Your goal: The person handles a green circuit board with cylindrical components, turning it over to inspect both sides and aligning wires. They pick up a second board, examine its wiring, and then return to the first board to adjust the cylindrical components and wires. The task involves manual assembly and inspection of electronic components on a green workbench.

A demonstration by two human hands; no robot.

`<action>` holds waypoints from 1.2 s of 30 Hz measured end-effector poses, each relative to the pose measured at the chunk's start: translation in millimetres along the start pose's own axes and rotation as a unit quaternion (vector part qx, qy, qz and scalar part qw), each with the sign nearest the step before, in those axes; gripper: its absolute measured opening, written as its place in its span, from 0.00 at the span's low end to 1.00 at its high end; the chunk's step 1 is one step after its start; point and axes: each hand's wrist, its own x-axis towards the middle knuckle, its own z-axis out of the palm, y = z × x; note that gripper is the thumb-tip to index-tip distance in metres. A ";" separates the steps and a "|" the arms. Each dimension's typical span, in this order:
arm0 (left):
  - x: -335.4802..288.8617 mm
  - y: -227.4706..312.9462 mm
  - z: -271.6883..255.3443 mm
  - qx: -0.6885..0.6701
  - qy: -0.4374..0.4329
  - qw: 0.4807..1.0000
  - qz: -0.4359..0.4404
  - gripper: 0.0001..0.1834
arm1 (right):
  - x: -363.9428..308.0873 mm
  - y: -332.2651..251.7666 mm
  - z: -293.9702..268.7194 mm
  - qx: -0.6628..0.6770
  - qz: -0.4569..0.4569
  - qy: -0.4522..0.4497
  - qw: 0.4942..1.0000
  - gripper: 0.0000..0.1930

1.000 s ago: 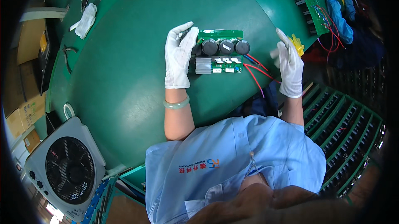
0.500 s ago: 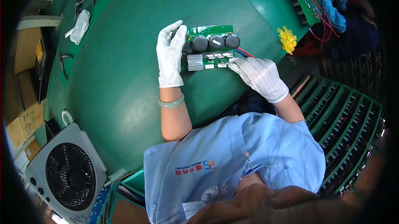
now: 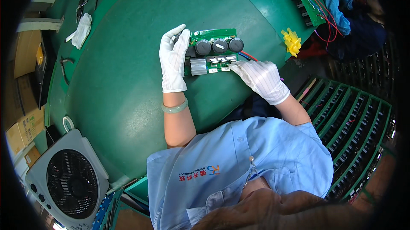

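Observation:
A green circuit board (image 3: 213, 33) with three round black capacitors (image 3: 220, 46), a silver finned heat sink (image 3: 198, 66) and red and blue wires (image 3: 248, 56) is held above the green table. My left hand (image 3: 174, 57), in a white glove, grips its left end, thumb and fingers around the edge. At the board's lower right corner, my right hand (image 3: 261, 78), gloved in striped white, pinches the edge with its fingertips together. The gloves hide both gripped ends of the board.
A box fan (image 3: 70, 183) stands at lower left. Yellow ribbon bundles (image 3: 292, 42), a white glove (image 3: 81, 30) and pliers (image 3: 80, 8) lie on the table (image 3: 128, 115). At right are a slatted rack of boards (image 3: 354, 123) and a co-worker's blue sleeve (image 3: 337, 13) beside another wired board (image 3: 308, 4).
Both hands and the board sit slightly lower and further left in the picture. My grip on the board looks the same.

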 end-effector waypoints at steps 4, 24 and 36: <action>-0.4 2.5 1.0 0.001 0.004 1.000 -0.007 0.21 | 0.9 0.2 2.0 0.000 -0.002 0.010 1.000 0.07; -1.1 1.8 3.9 -0.008 0.012 1.000 -0.008 0.19 | 8.3 1.6 -5.9 -0.037 -0.044 0.039 0.998 0.11; -0.9 10.3 -1.7 0.005 -0.007 0.999 -0.033 0.24 | 2.1 6.1 -5.4 0.483 0.348 0.086 0.799 0.16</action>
